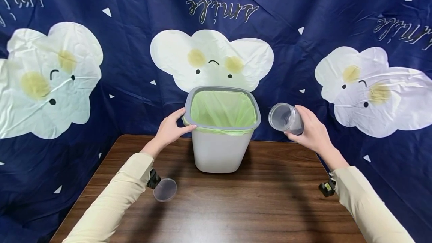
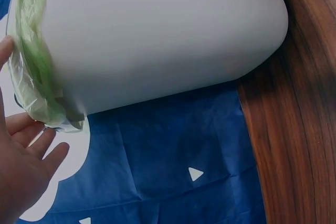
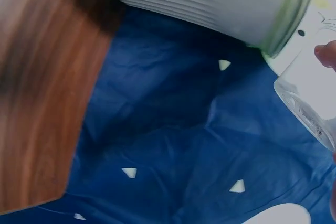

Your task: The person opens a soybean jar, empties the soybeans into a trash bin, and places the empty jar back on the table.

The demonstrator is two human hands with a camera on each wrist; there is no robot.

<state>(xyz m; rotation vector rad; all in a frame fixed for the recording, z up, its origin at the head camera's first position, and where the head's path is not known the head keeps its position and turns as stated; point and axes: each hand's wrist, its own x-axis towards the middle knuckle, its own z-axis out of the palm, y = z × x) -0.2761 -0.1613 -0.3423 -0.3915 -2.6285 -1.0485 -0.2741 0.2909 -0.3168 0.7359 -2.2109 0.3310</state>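
Observation:
A white trash bin (image 1: 217,151) with a grey rim and a light green bag liner (image 1: 222,108) stands upright at the table's back. At its left front corner, my left hand (image 1: 171,126) holds the rim, thumb at the front and fingers along the side. The left wrist view shows those fingers against the gathered liner edge (image 2: 34,66). Right of the bin, my right hand (image 1: 311,128) grips a clear plastic jar (image 1: 287,118) in the air. The jar is tilted, its open mouth facing left and toward the camera, apart from the bin. Its interior looks transparent.
A clear round lid (image 1: 165,190) lies on the brown wooden table (image 1: 216,213), beside my left wrist. Behind the table hangs a dark blue curtain (image 1: 135,66) with white clouds. The bin stands close to it.

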